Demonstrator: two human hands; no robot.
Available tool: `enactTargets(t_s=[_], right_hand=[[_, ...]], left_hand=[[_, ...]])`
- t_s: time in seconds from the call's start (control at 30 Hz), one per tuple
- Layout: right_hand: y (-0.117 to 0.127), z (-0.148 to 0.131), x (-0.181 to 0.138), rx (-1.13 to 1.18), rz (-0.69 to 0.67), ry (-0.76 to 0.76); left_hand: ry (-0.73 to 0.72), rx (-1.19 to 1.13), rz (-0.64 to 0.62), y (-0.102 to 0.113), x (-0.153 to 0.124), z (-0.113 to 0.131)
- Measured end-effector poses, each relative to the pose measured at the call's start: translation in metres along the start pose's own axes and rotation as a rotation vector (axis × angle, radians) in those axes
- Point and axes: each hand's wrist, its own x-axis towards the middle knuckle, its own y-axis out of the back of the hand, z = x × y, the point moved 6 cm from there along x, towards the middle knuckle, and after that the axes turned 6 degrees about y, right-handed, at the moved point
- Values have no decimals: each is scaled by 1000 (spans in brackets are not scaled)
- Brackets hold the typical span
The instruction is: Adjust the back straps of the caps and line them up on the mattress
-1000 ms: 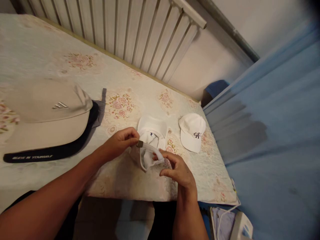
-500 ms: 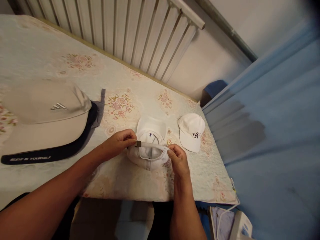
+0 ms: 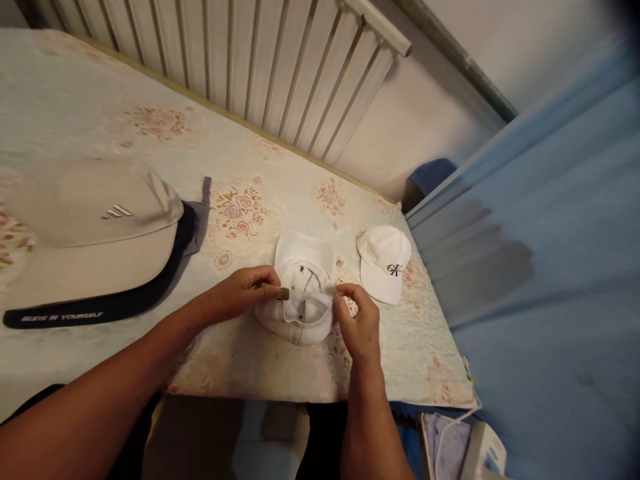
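Note:
A white cap [image 3: 304,250] lies upside down on the floral cover, its brim pointing away from me and a small dark logo showing inside. My left hand [image 3: 257,288] pinches the back strap by its dark metal buckle [image 3: 284,293], at the left of the cap's opening. At the opposite side, my right hand [image 3: 359,323] has thumb and forefinger closed at the cap's right edge; what lies between those fingertips is mostly hidden. To the right sits a second white cap [image 3: 383,257] with dark letters on its front, touched by neither hand.
At the left, a beige cap [image 3: 100,207] rests on a dark cap [image 3: 145,300] with lettering along its brim. A white radiator [image 3: 240,67] runs behind the bed cover [image 3: 90,87]. A blue curtain [image 3: 540,267] hangs at the right, with a white device [image 3: 487,450] below.
My left hand has shifted slightly right and down with the buckle. The strap, stretched straight across the opening before, now sags, and the cap's back edge has dropped a little toward me.

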Motion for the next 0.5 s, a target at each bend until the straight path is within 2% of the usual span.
enactTargets(t_s=[0.1, 0.2, 0.33, 0.5], right_hand=[[-8, -40, -4, -192, 2, 219], [-32, -63, -10, -286, -133, 330], [-57, -72, -14, -366, -206, 395], [-66, -70, -11, -374, -238, 393]], left_hand=[[-12, -19, -26, -3, 1, -1], [4, -35, -36, -5, 0, 0], [-43, -57, -73, -10, -3, 9], [-73, -34, -106, -12, -5, 14]])
